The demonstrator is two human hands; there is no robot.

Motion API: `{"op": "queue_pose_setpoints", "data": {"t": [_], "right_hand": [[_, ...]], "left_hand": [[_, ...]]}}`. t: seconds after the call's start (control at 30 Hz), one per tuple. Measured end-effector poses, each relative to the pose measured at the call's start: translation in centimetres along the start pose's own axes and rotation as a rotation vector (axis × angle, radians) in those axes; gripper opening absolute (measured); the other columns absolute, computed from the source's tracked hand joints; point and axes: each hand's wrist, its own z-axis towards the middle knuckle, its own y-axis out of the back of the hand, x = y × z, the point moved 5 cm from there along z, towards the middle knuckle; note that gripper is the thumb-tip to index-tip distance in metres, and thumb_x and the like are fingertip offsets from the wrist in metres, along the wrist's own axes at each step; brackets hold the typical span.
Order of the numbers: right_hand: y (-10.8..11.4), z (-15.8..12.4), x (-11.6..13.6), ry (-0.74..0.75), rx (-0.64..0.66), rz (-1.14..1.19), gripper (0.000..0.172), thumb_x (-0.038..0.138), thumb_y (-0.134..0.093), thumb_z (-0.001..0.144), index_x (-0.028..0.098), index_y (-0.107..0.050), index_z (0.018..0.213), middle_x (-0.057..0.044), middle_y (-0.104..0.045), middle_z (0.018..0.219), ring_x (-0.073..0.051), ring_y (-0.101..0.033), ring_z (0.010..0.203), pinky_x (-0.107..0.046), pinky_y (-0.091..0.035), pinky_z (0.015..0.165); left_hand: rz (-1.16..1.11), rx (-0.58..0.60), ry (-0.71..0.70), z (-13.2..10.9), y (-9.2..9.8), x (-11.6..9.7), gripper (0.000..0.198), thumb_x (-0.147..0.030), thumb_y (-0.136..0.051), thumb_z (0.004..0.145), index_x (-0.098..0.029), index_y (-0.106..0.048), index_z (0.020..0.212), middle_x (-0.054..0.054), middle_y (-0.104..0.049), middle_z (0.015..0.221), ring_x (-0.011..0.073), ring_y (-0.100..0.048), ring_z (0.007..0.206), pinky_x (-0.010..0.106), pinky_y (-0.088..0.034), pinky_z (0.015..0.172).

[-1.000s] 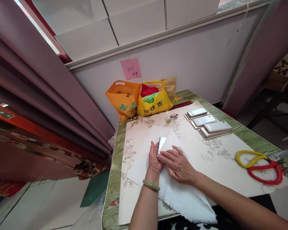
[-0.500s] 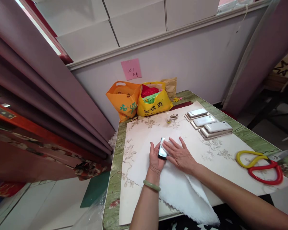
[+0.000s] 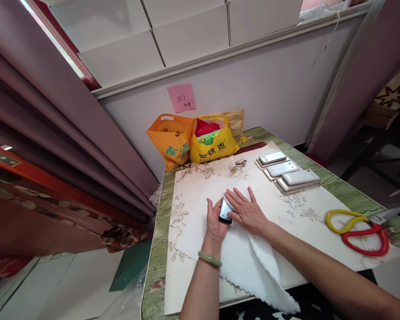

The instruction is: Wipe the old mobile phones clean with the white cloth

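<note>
A small silver mobile phone (image 3: 224, 211) with a black lower end rests in the palm of my left hand (image 3: 216, 220), whose thumb stands apart from it. Over the phone's upper right part lies my right hand (image 3: 247, 210), fingers stretched. It holds a piece of white cloth (image 3: 242, 260) against the phone, a bit of cloth showing at the fingertips. From under this hand the cloth trails in folds toward the table's front edge, its border wavy. The fingers of my left hand behind the phone are hidden.
Several phones (image 3: 300, 177) lie stacked at the right. Large scissors (image 3: 356, 224) with yellow and red handles lie nearer. A small bottle (image 3: 233, 165) and glasses (image 3: 241, 163) sit before an orange bag (image 3: 170, 138) and a yellow bag (image 3: 215, 144). A floral sheet (image 3: 183, 213) covers the table.
My right hand has slid slightly down and left over the phone with the cloth, covering more of its upper right side. My left hand stays nearly in place. The view shifts slightly.
</note>
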Motion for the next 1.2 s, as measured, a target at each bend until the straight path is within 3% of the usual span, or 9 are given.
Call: {"op": "queue_pose_setpoints", "data": {"t": [0.13,0.23,0.5,0.57,0.7,0.8,0.9,1.07,1.2], "right_hand": [[0.8,-2.7,2.7,0.237,0.049,0.068,0.065,0.050,-0.035,0.098,0.026,-0.009,0.153,-0.003,-0.030,0.154,-0.024,-0.020,0.144,-0.056,0.012,0.114],[1.1,-3.3,3.1,0.324,0.091,0.114,0.066,0.053,-0.036,0.097,0.028,-0.010,0.152,-0.002,-0.033,0.152,-0.024,-0.022,0.143,-0.056,0.011,0.114],[-0.2,0.8,-1.0,-0.041,0.036,0.021,0.062,0.050,-0.031,0.099,0.028,-0.009,0.152,-0.004,-0.030,0.154,-0.028,-0.023,0.142,-0.064,0.004,0.112],[0.1,-0.1,-0.2,-0.017,0.026,0.031,0.065,0.051,-0.032,0.098,0.025,-0.009,0.153,-0.006,-0.029,0.154,-0.028,-0.022,0.143,-0.063,0.006,0.112],[0.9,-3.2,2.8,0.227,0.094,0.115,0.071,0.056,-0.035,0.096,0.024,-0.008,0.153,-0.005,-0.028,0.154,-0.025,-0.022,0.143,-0.057,0.013,0.113],[1.1,-3.7,3.5,0.333,0.129,0.151,0.069,0.057,-0.034,0.097,0.025,-0.008,0.152,-0.004,-0.030,0.153,-0.023,-0.025,0.142,-0.055,0.014,0.114],[0.6,-1.6,2.0,0.244,0.098,0.118,0.065,0.054,-0.033,0.098,0.027,-0.009,0.152,-0.003,-0.031,0.153,-0.023,-0.028,0.141,-0.057,0.008,0.114],[-0.2,1.2,-0.3,-0.029,0.034,0.042,0.065,0.053,-0.029,0.098,0.024,-0.009,0.152,-0.008,-0.028,0.154,-0.027,-0.027,0.141,-0.062,0.002,0.112],[0.4,-1.1,2.1,0.145,0.031,0.079,0.075,0.059,-0.035,0.095,0.022,-0.007,0.153,-0.009,-0.029,0.154,-0.028,-0.026,0.142,-0.059,0.002,0.114]], "left_hand": [[-0.003,-0.122,0.023,-0.2,1.1,0.0,0.067,-0.067,-0.047,0.082,-0.011,-0.063,0.116,0.017,-0.069,0.109,0.0307,-0.061,0.109,0.044,-0.042,0.100],[0.012,-0.119,0.041,-0.1,1.1,0.2,0.071,-0.069,-0.048,0.081,-0.011,-0.063,0.118,0.018,-0.068,0.111,0.0313,-0.061,0.110,0.044,-0.041,0.101],[0.038,0.027,-0.009,0.0,-0.3,0.1,0.068,-0.066,-0.042,0.086,-0.011,-0.062,0.120,0.018,-0.064,0.122,0.0291,-0.058,0.115,0.039,-0.043,0.098],[0.030,0.018,-0.009,-0.1,-0.2,0.0,0.070,-0.068,-0.041,0.085,-0.011,-0.061,0.121,0.018,-0.064,0.120,0.0299,-0.058,0.114,0.041,-0.043,0.098],[0.024,-0.073,0.019,-0.2,0.8,0.0,0.074,-0.071,-0.044,0.081,-0.012,-0.060,0.123,0.018,-0.068,0.111,0.0307,-0.061,0.110,0.044,-0.043,0.099],[0.037,-0.111,0.044,-0.1,1.2,0.2,0.075,-0.072,-0.046,0.080,-0.011,-0.061,0.122,0.017,-0.070,0.106,0.0305,-0.063,0.107,0.045,-0.044,0.099],[0.015,-0.130,0.026,0.0,1.0,0.2,0.068,-0.070,-0.047,0.081,-0.012,-0.065,0.113,0.016,-0.069,0.107,0.0293,-0.062,0.107,0.042,-0.044,0.099],[-0.009,0.018,0.009,-0.1,-0.4,0.2,0.066,-0.067,-0.043,0.085,-0.013,-0.062,0.119,0.016,-0.065,0.119,0.0281,-0.060,0.112,0.041,-0.044,0.099],[-0.020,-0.141,0.012,-0.1,1.0,0.2,0.069,-0.071,-0.047,0.080,-0.013,-0.063,0.115,0.015,-0.069,0.105,0.0293,-0.063,0.105,0.043,-0.046,0.097]]}}
